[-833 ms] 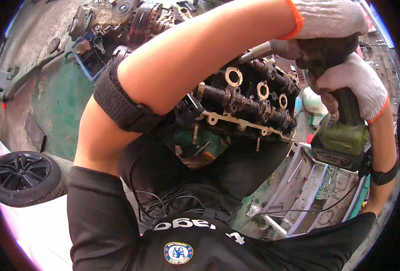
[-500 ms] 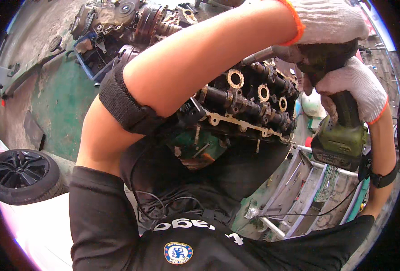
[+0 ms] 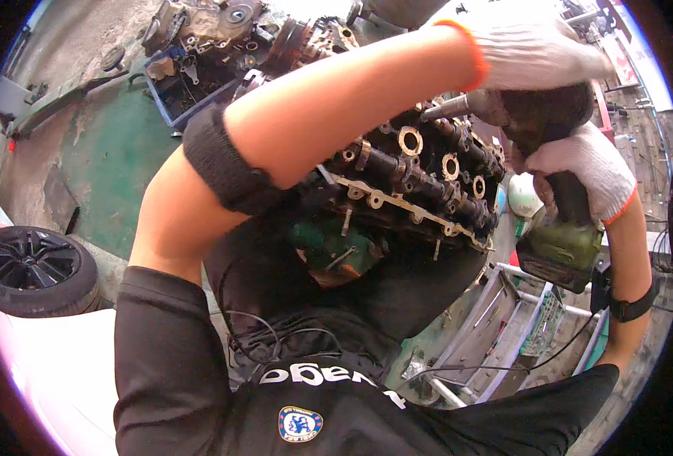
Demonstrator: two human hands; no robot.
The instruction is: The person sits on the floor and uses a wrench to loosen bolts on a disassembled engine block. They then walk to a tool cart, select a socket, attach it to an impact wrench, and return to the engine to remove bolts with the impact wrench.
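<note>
My right hand [image 3: 589, 173], in a white knit glove, is closed round the handle of a dark green cordless impact wrench [image 3: 560, 242]. Over the top of the tool's dark body lies my gloved left hand [image 3: 538, 57], braced against it; its fingertips are partly hidden. A long metal socket [image 3: 448, 108] points left from the tool's nose to the far side of a greasy engine cylinder head [image 3: 405, 176]. That head carries dark camshafts and round openings with pale rims. My left forearm hides part of it, and the socket's tip contact is hard to make out.
A blue bin [image 3: 171, 114] of parts stands at the far left, beside more engine parts [image 3: 237, 19]. A wheel with tyre [image 3: 36, 270] lies at left. On the right are a metal rack [image 3: 507, 327] and a white round container [image 3: 524, 194]. A black cable [image 3: 496, 366] crosses the rack.
The whole view has shifted slightly. Both hands keep their hold on the impact wrench, which sits a little further left in the picture, and more of the socket shows beneath my forearm.
</note>
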